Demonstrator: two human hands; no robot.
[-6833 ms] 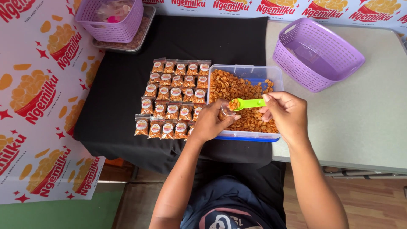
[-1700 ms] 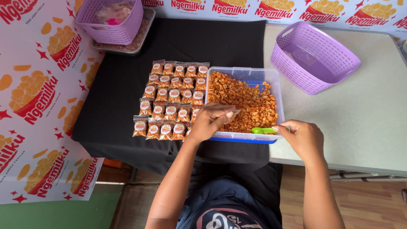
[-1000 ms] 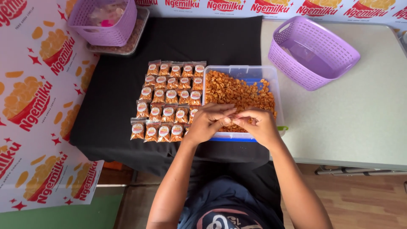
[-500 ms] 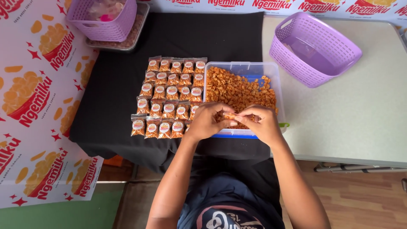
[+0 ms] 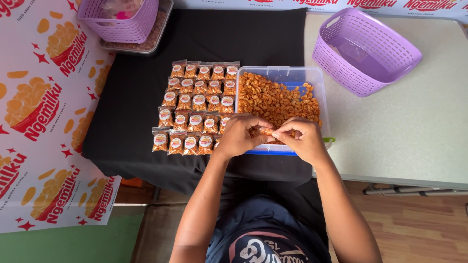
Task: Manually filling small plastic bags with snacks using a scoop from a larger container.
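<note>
My left hand [image 5: 240, 136] and my right hand [image 5: 301, 139] meet over the near edge of a clear plastic tub [image 5: 321, 92] full of orange-brown snack pieces. Both pinch a small clear packet [image 5: 265, 131] of the same snack between their fingertips. A green spoon [image 5: 329, 140] lies at the tub's near right corner, mostly hidden behind my right hand. Left of the tub, several rows of small filled packets with round labels [image 5: 195, 104] lie on a black cloth [image 5: 131, 107].
An empty purple basket [image 5: 365, 51] stands tilted on the grey table at the back right. Another purple basket [image 5: 119, 19] sits on a metal tray at the back left. A printed banner hangs at the left.
My right hand put the green spoon down in the tub and came to join my left hand on the small packet. In the last half second both hands have stayed together on it.
</note>
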